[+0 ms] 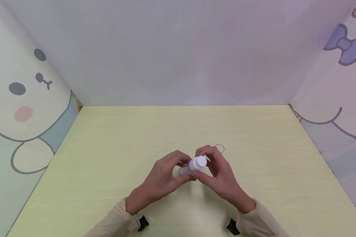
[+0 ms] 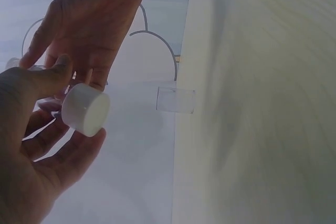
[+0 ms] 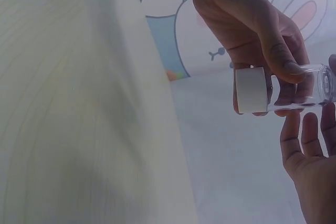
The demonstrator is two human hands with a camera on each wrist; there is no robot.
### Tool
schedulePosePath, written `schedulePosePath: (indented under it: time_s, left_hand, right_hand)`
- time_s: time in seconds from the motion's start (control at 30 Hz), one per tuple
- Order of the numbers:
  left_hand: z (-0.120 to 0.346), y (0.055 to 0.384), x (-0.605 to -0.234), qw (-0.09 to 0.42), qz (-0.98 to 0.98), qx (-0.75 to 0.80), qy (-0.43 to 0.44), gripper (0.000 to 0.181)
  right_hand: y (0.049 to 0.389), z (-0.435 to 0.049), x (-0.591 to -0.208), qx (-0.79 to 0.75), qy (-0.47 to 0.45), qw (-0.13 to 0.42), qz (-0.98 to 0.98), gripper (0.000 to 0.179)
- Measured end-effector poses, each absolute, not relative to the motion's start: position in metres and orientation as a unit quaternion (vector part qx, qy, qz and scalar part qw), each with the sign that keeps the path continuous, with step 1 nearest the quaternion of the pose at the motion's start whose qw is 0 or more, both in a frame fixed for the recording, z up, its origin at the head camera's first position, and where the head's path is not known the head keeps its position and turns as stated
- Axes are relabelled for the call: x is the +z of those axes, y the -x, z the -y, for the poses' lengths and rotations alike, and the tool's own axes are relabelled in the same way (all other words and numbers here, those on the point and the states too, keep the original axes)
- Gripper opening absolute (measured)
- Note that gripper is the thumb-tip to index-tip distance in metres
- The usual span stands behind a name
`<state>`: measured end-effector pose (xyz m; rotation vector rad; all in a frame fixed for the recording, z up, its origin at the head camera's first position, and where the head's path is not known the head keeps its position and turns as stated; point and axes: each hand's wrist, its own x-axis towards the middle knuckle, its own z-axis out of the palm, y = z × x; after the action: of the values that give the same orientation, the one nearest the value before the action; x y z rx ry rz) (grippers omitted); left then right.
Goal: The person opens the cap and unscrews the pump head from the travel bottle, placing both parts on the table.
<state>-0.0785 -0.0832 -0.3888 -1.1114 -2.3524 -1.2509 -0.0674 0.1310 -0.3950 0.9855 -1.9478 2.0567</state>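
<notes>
In the head view, both hands hold a small bottle (image 1: 186,169) with a white rounded top (image 1: 201,161), tilted over the table. My left hand (image 1: 164,174) grips its body between thumb and fingers. Around the upper end, the thumb and fingers of my right hand (image 1: 221,177) pinch. The right wrist view shows the bottle's clear wall (image 3: 302,90) and a white cylindrical end (image 3: 252,90) on the table side; the upper end is cut off at the frame's edge. In the left wrist view that white end (image 2: 86,109) is beside the left fingers.
A clear hollow cylinder (image 2: 176,99) stands on the pale wooden table (image 1: 121,131), just beyond my right hand. Panels with cartoon animals rise at the left (image 1: 23,98) and right (image 1: 329,82), with a plain wall (image 1: 178,52) behind. Small black pieces (image 1: 143,223) sit at both sleeve cuffs.
</notes>
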Motion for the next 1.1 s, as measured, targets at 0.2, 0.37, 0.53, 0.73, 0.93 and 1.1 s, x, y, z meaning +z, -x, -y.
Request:
schedulePosePath:
  time_s: [0.2, 0.37, 0.53, 0.73, 0.93, 1.1]
  left_hand:
    - [0.0853, 0.0799, -0.3886, 0.114, 0.803, -0.446, 0.378, 0.047]
    - [0.0863, 0.0798, -0.3882, 0.115, 0.803, -0.446, 0.379, 0.05]
    - [0.0861, 0.0788, -0.3873, 0.115, 0.805, -0.442, 0.377, 0.047]
    - [0.0846, 0.0782, -0.3863, 0.092, 0.818, -0.44, 0.359, 0.043]
    - [0.0843, 0.0788, -0.3882, 0.095, 0.818, -0.439, 0.359, 0.042]
    - [0.0851, 0.0801, -0.3879, 0.098, 0.816, -0.442, 0.36, 0.044]
  right_hand:
    - [0.0678, -0.1314, -0.3925, 0.662, -0.353, 0.083, 0.655, 0.045]
    - [0.0667, -0.1319, -0.3911, 0.659, -0.359, 0.072, 0.657, 0.045]
    - [0.0663, -0.1326, -0.3922, 0.676, -0.352, 0.07, 0.644, 0.053]
    - [0.0665, -0.1271, -0.3947, 0.712, -0.322, 0.082, 0.619, 0.05]
    - [0.0674, -0.1243, -0.3942, 0.719, -0.318, 0.09, 0.611, 0.044]
    - [0.0705, -0.1255, -0.3922, 0.714, -0.344, 0.101, 0.601, 0.043]
